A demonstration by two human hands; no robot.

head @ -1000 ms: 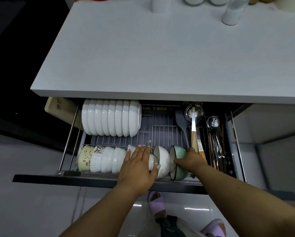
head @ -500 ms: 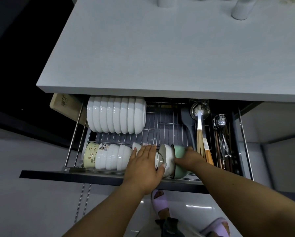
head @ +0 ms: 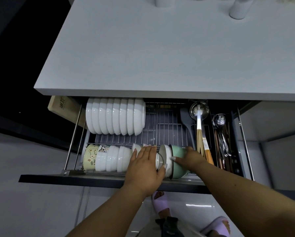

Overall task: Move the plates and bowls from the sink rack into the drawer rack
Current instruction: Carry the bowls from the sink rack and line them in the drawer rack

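Bowls are going into the front row of the drawer rack (head: 169,127), under the desk (head: 160,57). Your right hand (head: 190,157) curls its fingers (head: 174,158) round the green bowl (head: 179,162), which stands on edge at the row's right end. Your left hand (head: 145,164) lies flat, fingers straight, on the small white bowls (head: 114,159), thumb against the rimmed bowl (head: 164,158). Brace the row with that left palm while you press the green bowl leftward until it nests. Watch the wooden-handled utensils (head: 203,142) just beside your right wrist.
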